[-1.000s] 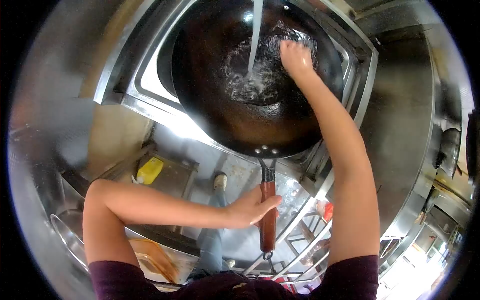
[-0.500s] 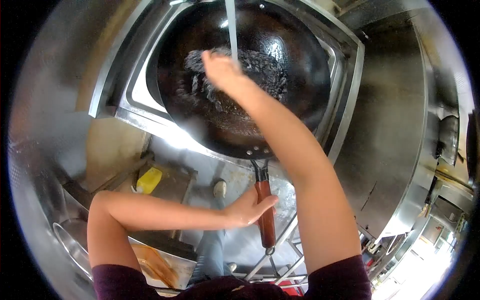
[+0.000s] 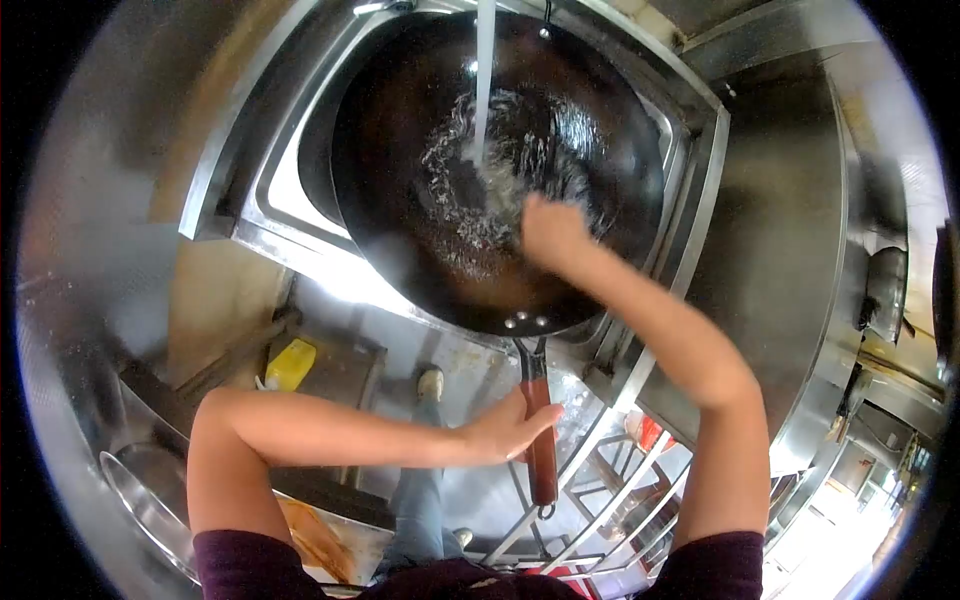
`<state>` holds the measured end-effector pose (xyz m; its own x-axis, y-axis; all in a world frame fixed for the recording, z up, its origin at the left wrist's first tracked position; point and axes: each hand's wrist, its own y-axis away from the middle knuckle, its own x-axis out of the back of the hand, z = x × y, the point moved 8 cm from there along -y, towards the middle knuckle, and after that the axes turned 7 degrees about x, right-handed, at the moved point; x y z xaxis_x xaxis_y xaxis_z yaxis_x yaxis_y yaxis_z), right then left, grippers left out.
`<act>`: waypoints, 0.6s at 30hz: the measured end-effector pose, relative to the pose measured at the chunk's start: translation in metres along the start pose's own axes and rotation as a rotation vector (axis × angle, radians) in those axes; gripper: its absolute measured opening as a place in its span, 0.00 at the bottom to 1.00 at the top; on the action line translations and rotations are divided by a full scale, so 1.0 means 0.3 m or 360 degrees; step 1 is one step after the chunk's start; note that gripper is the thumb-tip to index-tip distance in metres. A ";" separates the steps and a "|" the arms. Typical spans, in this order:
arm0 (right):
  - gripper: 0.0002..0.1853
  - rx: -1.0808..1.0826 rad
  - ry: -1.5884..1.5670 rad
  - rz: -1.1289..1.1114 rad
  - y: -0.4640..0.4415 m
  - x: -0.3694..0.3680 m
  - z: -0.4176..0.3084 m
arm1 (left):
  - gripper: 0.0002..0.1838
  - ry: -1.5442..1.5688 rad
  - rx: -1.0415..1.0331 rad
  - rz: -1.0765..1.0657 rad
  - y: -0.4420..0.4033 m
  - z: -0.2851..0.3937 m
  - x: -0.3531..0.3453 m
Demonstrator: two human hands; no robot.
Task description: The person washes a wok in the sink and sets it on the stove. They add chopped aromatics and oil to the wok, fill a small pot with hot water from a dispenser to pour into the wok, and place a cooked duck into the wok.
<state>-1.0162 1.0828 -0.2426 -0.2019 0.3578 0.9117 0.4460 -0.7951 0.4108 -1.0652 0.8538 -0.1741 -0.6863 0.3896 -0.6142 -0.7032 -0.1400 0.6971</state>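
A large dark wok (image 3: 390, 190) lies tilted over the metal sink, its handle pointing back at me. From above, a stream of water (image 3: 485, 90) pours into the wok and ripples across its bottom. My left hand (image 3: 497, 433) is closed around the reddish-brown wok handle (image 3: 541, 465), thumb across the top. Inside the wok, right of the stream, my right hand (image 3: 556, 236) is curled with its knuckles up, close to the wet surface. Whatever those fingers hold, if anything, is hidden beneath them.
The steel sink rim (image 3: 330, 275) frames the wok. At right runs a steel counter (image 3: 765, 270); below it stands a white metal rack (image 3: 600, 490). A yellow bottle (image 3: 291, 365) is at lower left, with a metal bowl (image 3: 150, 490) near my left elbow.
My right hand has moved right and toward me inside the wok, away from the water stream. The left hand keeps its hold on the handle. The view has shifted slightly.
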 end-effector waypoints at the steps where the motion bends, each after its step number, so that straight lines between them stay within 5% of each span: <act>1: 0.11 0.0004 -0.0146 -0.0153 0.031 0.015 -0.085 | 0.25 -0.0031 0.0006 -0.0025 -0.001 0.006 -0.001; 7: 0.15 0.0335 -0.1003 0.0172 -0.192 0.242 -0.383 | 0.26 -0.0112 -0.0047 0.0014 0.006 0.017 0.000; 11: 0.15 0.0110 -0.0460 0.0559 -0.485 0.281 -0.197 | 0.25 -0.0058 -0.0138 0.0072 0.010 0.035 0.017; 15: 0.09 -0.0075 -0.0157 0.0653 -0.485 0.274 0.132 | 0.24 -0.0154 -0.0193 0.0069 0.017 0.044 0.032; 18: 0.09 -0.0336 0.0512 0.0727 -0.372 0.270 0.305 | 0.25 -0.0144 -0.0158 -0.0006 -0.007 0.012 0.028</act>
<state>-1.0027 1.2454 -0.2145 -0.2992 -0.1836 0.9364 0.3739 -0.9254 -0.0620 -1.0687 0.8607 -0.1793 -0.6672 0.4702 -0.5778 -0.7238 -0.2259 0.6520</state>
